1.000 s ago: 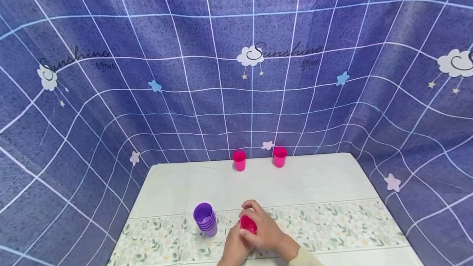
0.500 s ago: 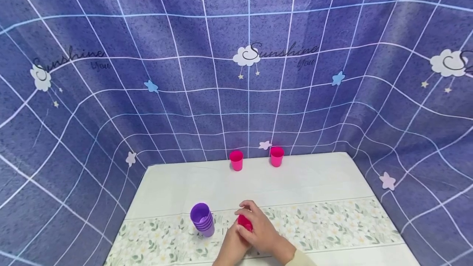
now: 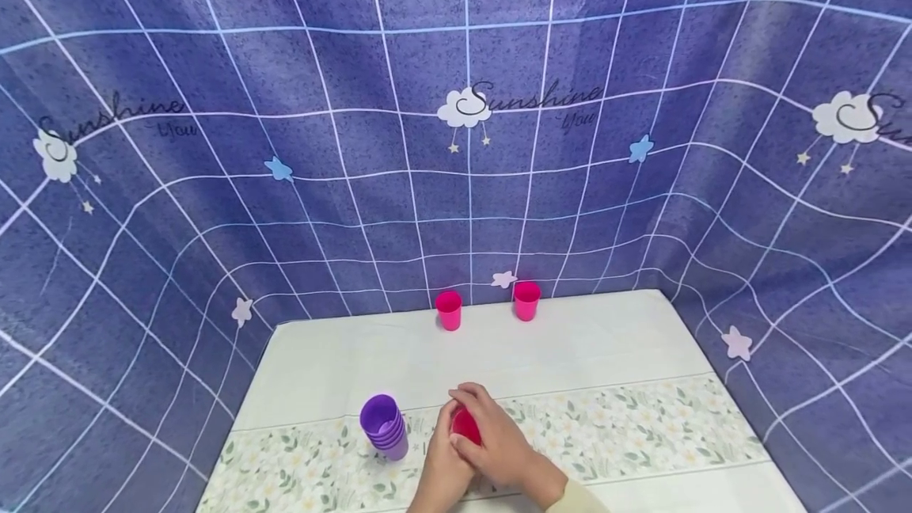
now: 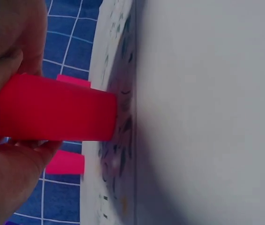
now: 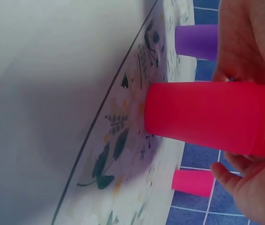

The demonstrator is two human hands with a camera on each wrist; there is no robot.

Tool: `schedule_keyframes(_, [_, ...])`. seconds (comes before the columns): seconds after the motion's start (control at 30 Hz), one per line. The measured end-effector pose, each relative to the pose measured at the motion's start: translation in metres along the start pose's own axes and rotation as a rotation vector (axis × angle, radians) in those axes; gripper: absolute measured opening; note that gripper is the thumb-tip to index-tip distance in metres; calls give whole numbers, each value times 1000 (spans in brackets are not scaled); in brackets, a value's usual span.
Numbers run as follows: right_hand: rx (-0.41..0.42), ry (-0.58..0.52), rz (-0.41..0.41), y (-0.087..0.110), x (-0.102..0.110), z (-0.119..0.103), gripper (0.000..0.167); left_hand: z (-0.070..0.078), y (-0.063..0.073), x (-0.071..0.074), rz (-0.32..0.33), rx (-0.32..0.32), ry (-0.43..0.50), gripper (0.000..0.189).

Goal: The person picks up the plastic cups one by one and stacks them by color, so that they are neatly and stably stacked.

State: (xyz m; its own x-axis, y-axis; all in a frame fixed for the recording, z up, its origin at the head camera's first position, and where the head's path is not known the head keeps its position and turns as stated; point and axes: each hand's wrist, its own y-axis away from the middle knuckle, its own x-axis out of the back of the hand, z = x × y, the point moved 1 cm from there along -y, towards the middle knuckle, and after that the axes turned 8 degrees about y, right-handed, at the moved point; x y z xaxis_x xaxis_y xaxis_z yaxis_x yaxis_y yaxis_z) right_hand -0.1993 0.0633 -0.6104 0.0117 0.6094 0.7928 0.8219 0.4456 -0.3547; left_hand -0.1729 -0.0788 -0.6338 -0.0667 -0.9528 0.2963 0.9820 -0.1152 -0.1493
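Observation:
A pink plastic cup [image 3: 466, 423] stands upright between both hands at the near middle of the table, its bottom close over the floral band. My right hand [image 3: 500, 443] grips it at the rim from the right, covering part of its mouth. From the left, my left hand [image 3: 443, 461] curls round its side. Both wrist views show the tapered cup wall, in the left wrist view the cup [image 4: 59, 108] and in the right wrist view the cup [image 5: 200, 112]. To the left stands a nested stack of purple cups [image 3: 393, 442].
Two more pink cups stand apart at the back edge, the left one [image 3: 450, 312] and the right one [image 3: 527, 302]. A white cloth with a floral band [image 3: 613, 434] covers the table. Blue gridded curtain [image 3: 342, 141] encloses the back and sides.
The left hand has come up along the cup's left side, its fingers now higher near the rim. The right hand keeps its hold. The whole head view has shifted slightly.

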Motion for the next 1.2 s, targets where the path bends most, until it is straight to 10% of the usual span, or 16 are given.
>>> schedule_keyframes(0.27, [-13, 43, -56, -3, 4, -3, 61, 2, 0, 2, -5, -17, -25, 66])
schedule_keyframes(0.67, [-166, -212, -72, -12, 15, 18, 46, 8, -2, 6, 6, 33, -36, 66])
schedule_keyframes(1.2, [-199, 127, 88, -57, 33, 89, 60, 8, -4, 3, 72, 73, -102, 69])
